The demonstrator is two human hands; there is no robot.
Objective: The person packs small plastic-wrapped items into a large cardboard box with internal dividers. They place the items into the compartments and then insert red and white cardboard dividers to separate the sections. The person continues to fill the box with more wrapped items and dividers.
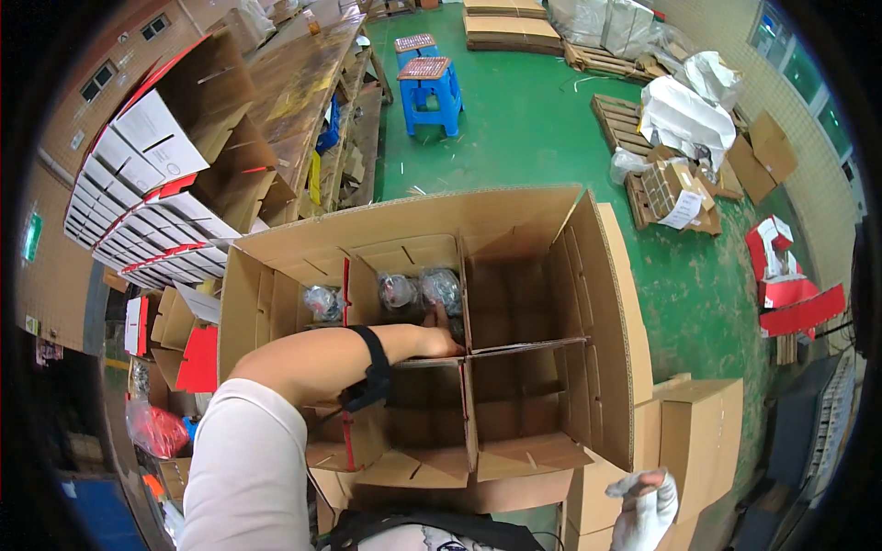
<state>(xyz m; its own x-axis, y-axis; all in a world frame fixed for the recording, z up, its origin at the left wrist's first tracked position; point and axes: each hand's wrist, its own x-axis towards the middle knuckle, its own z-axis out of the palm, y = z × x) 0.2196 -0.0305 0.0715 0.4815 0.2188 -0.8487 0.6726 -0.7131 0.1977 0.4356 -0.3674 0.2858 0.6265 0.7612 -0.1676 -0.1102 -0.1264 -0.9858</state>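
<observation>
My left arm, with a white sleeve and a black wrist strap, reaches into a large open cardboard box [524, 220] split by dividers. My left hand [441, 342] is low in a far middle compartment, its visible fingers against a clear-plastic-wrapped item [441, 288]; the rest of its grip is hidden. A second wrapped item [398, 291] lies beside that one, and another wrapped bundle [322, 302] sits in the far left compartment. My right hand [645, 511], in a whitish glove with a bare fingertip showing, hangs outside the near right corner, loosely curled and holding nothing.
Stacked white-and-red cartons [152, 197] stand at the left, before a long wooden workbench [308, 78]. Blue stools [430, 96] are on the green floor beyond. Closed brown cartons [703, 427] flank the box at the near right. Pallets [620, 124] lie at the far right.
</observation>
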